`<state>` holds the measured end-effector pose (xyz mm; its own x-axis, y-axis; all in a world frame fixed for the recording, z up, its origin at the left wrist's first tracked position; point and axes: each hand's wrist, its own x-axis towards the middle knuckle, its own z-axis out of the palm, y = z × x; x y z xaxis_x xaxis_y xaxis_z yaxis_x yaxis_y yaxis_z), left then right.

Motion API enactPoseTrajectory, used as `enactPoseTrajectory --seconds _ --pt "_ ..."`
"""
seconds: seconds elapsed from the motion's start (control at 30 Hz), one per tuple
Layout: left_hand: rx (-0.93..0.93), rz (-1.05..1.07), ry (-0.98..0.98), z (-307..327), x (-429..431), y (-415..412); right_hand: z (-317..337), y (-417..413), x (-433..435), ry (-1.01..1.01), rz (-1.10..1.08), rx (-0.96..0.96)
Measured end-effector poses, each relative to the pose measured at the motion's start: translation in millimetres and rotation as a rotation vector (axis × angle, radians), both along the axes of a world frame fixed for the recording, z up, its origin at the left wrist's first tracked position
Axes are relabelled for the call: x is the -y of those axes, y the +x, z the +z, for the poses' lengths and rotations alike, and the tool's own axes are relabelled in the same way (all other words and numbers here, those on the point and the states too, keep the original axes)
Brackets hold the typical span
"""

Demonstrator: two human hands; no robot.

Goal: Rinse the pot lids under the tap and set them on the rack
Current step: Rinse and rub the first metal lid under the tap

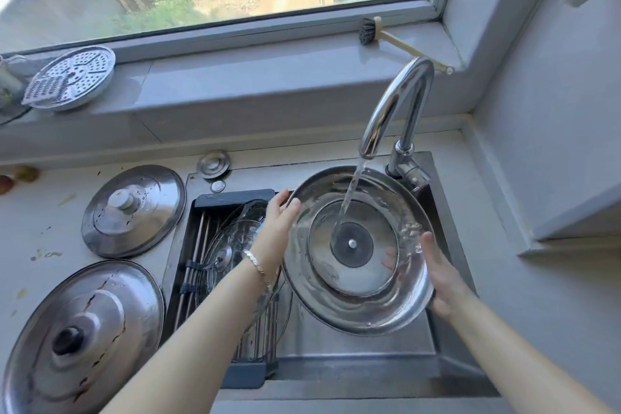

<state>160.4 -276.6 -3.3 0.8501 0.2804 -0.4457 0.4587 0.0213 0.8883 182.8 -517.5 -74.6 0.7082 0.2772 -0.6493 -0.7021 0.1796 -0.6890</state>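
Rinsing step: the lid is under the running tap, its rim pinched between the left hand and right hand, fingers held together. Next it likely needs draining, then setting on the rack just beyond the left fingers.

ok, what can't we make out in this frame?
Head view only:
- Knob side of the steel lid under the tap: turned away from the camera.
- Right hand fingers: behind that lid's rim.
- Glass lid on the rack: partly covered by the left hand and forearm.
- Stained lid on the counter: cut by the bottom edge.
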Motion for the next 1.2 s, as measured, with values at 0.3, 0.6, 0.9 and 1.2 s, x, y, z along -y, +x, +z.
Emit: enactPoseTrajectory --seconds 0.3,0.6,0.9,1.2 --pt "-0.428 0.298 -0.359 -67 22 -20 96 59 -2 -0.499 0.254 0.536" --pt "-0.414 0.236 0.234 -22 25 -15 47 78 11 -0.822 0.374 0.225" --pt "-0.245 0.184 0.481 6 -2 -11 17 90 -47 -0.446 0.063 0.200" --pt "-0.359 0.154 0.023 32 19 -12 91 16 -65 -0.647 0.921 0.529"
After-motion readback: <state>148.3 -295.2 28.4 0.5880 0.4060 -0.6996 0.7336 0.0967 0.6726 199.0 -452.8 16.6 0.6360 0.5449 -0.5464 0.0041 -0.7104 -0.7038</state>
